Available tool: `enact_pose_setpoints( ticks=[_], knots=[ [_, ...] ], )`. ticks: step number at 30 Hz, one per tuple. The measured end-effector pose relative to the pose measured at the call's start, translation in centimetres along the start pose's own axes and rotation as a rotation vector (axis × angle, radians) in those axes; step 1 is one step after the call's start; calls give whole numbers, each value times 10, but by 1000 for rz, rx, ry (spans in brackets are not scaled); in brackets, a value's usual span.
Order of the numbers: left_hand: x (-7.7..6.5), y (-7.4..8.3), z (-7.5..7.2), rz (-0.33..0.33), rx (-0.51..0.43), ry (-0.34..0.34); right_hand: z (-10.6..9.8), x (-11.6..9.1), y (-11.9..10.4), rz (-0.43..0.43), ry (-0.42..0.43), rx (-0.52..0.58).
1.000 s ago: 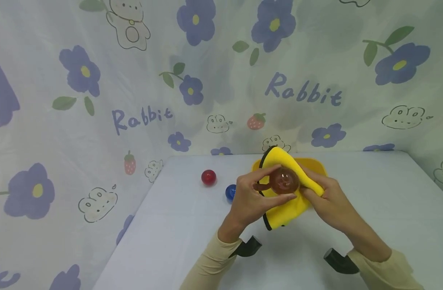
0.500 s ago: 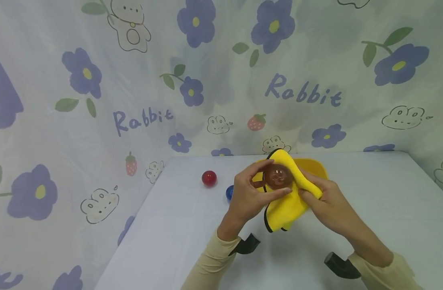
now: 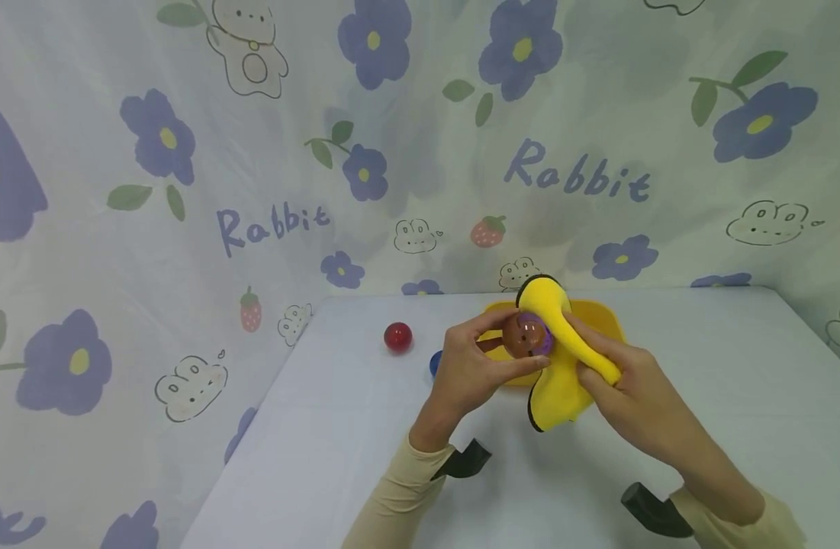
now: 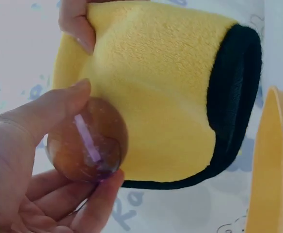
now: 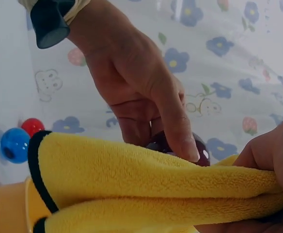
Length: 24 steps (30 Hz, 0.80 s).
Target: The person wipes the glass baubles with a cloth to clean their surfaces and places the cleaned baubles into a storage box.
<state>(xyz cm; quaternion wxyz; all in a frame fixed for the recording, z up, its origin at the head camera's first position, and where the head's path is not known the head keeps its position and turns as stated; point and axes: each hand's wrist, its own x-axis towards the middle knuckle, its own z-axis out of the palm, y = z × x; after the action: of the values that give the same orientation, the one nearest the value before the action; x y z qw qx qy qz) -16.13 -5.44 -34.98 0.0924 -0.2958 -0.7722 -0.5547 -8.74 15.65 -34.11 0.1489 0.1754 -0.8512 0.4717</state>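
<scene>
My left hand (image 3: 469, 364) holds a shiny, see-through purple ball (image 4: 95, 136) between thumb and fingertips, raised above the white table. Through the ball's surface the skin tone and a bright streak of light show. My right hand (image 3: 635, 393) grips a folded yellow cloth (image 3: 562, 385) with black edging. The cloth lies against the ball's right side in the head view and hangs below it. From the right wrist, the ball (image 5: 203, 154) is mostly hidden behind the cloth and the left thumb.
A yellow plastic bin (image 3: 601, 316) stands on the white table (image 3: 323, 457) behind the hands. To the left are a red ball (image 3: 397, 337) and a blue ball (image 3: 436, 364), the blue one partly hidden by the left hand. A patterned curtain (image 3: 420, 152) hangs behind.
The cloth's left edge has shifted right, so it no longer spreads behind the whole ball. The ball has moved slightly left, with a purple patch now showing. Both hands keep their grips.
</scene>
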Motion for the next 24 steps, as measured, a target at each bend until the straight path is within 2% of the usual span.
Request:
enact_pose_setpoints(
  ticks=[5, 10, 17, 21, 24],
  knots=[
    [0, -2, 3, -25, 15, -27, 1, -1, -1, -71, 30, -48],
    [0, -5, 6, 17, 56, -48, 2, 2, 2, -160, 45, -65],
    [-2, -3, 6, 51, 15, -69, 2, 7, 8, -262, 75, -95],
    [-3, 0, 5, 74, -6, -95, 1, 9, 13, -273, 75, -100],
    [-4, 3, 5, 93, -9, -112, 0, 10, 17, -230, 47, -70]
  ],
)
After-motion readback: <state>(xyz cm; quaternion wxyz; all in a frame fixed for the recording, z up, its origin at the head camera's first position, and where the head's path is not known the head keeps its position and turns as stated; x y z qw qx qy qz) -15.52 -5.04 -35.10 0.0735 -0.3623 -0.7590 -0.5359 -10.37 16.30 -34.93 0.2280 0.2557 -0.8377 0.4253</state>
